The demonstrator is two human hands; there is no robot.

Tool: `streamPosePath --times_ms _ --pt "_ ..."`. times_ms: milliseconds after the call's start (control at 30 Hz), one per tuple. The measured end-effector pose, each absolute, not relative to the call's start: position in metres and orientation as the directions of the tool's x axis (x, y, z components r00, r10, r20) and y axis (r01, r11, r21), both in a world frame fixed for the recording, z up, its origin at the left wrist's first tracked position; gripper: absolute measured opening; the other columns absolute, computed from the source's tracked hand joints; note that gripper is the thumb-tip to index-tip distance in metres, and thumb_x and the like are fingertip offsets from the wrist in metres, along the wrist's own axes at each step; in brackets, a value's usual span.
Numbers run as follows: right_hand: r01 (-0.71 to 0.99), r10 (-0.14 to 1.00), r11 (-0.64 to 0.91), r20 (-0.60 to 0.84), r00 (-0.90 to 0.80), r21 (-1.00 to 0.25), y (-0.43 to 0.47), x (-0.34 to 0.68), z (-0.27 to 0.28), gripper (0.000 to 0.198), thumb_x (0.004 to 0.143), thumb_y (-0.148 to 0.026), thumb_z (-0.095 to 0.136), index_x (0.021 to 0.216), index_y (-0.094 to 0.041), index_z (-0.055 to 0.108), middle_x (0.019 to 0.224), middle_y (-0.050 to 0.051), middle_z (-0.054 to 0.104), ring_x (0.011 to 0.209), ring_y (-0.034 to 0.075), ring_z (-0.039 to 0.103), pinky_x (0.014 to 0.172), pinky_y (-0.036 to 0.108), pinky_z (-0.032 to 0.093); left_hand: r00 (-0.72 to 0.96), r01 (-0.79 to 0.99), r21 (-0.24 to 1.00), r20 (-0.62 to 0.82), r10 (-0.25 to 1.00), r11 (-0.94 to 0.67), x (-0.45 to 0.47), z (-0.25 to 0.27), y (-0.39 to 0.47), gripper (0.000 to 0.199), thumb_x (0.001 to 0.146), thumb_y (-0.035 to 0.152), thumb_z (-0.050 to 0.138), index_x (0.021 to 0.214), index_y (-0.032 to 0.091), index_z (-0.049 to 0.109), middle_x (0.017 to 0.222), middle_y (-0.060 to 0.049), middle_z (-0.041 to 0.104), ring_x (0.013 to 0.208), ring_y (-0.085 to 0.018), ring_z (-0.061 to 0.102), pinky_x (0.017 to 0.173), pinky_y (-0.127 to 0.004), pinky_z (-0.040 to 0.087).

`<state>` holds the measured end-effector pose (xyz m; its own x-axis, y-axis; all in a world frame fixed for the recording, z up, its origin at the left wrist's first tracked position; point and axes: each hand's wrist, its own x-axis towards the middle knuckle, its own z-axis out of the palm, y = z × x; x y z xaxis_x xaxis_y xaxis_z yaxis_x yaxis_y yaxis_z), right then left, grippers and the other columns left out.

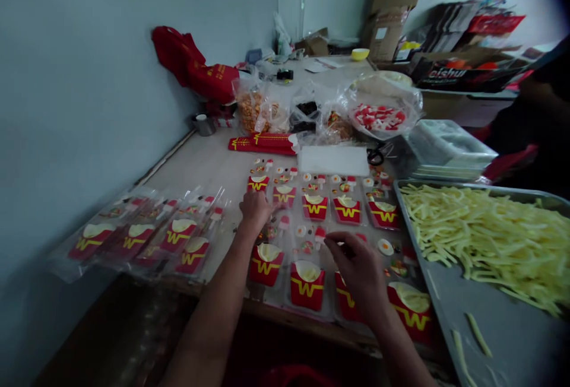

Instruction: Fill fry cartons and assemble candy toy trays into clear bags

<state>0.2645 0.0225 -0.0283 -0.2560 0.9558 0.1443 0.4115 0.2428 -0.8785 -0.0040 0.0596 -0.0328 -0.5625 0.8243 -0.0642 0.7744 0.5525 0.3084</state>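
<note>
Rows of clear plastic packs lie on the table, each with a small red fries box (307,295) marked with a yellow W and small toy-like food pieces above it. My left hand (256,212) rests over the back-left packs, fingers apart, nearest a red box (258,183). Above the front row, my right hand (363,268) has its thumb and fingertips pinched together beside a red-and-white piece (319,235). Whatever sits in that pinch is too small to make out. Pale yellow fry-shaped strips (499,238) are heaped on a metal tray (423,265) at the right.
Bagged packs (142,238) overlap at the left table edge. Behind the rows are flat red boxes (262,143), a white block (333,161), scissors (376,155) and bags of small pieces (378,117). Stacked clear trays (449,146) stand back right, near another person (529,114).
</note>
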Motion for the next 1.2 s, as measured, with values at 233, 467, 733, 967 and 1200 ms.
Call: streamPosePath --times_ms 233,467,733,967,1200 --pt "0.42 0.912 0.404 0.323 -0.252 -0.813 0.061 0.245 0.0 0.026 0.087 -0.042 0.067 0.105 -0.024 0.071 0.105 0.009 0.071 0.093 0.027 0.064 0.08 0.04 0.05 -0.499 0.46 0.866 0.071 0.864 0.195 -0.013 -0.03 0.047 0.03 0.074 0.041 0.077 0.073 0.018 0.057 0.069 0.0 0.062 0.068 -0.015 0.06 0.068 -0.026 0.044" --pt "-0.038 0.642 0.339 0.26 -0.721 -0.94 0.115 0.151 0.046 0.028 0.078 -0.042 0.074 0.097 -0.021 0.069 0.093 0.005 0.071 0.086 0.021 0.064 0.081 0.036 0.05 -0.42 0.206 0.977 0.035 0.907 0.057 -0.015 0.034 -0.013 0.031 0.073 0.041 0.079 0.081 0.018 0.06 0.07 0.003 0.06 0.065 -0.011 0.055 0.062 -0.021 0.043" --pt "0.057 0.359 0.326 0.068 -0.931 -0.943 0.143 0.068 -0.006 0.029 0.093 -0.043 0.058 0.094 -0.019 0.073 0.086 0.004 0.074 0.079 0.018 0.065 0.075 0.032 0.052 -0.382 -0.086 0.915 -0.396 0.835 0.395 -0.058 0.003 -0.053 0.026 0.074 0.043 0.075 0.083 0.019 0.078 0.079 -0.004 0.071 0.067 -0.015 0.056 0.061 -0.024 0.041" --pt "0.0 -0.016 0.995 -0.151 -0.988 -0.102 0.243 -0.001 -0.007 0.085 0.072 -0.004 0.069 0.151 -0.023 0.043 0.158 0.013 0.04 0.143 0.033 0.036 0.108 0.046 0.037 -0.519 -0.235 0.91 -0.414 0.748 0.341 -0.062 -0.017 -0.058 0.031 0.062 0.043 0.085 0.062 0.018 0.068 0.06 0.002 0.058 0.061 -0.012 0.048 0.06 -0.024 0.037" --pt "-0.136 -0.096 0.988 -0.393 -0.915 0.075 0.255 -0.04 -0.024 0.121 0.051 -0.013 0.091 0.156 -0.025 0.033 0.161 0.015 0.035 0.148 0.039 0.026 0.11 0.05 0.034 -0.497 -0.48 0.821 -0.545 0.675 0.31 -0.058 -0.038 -0.047 0.044 0.052 0.044 0.091 0.058 0.016 0.058 0.051 0.006 0.046 0.05 -0.007 0.035 0.049 -0.021 0.025"
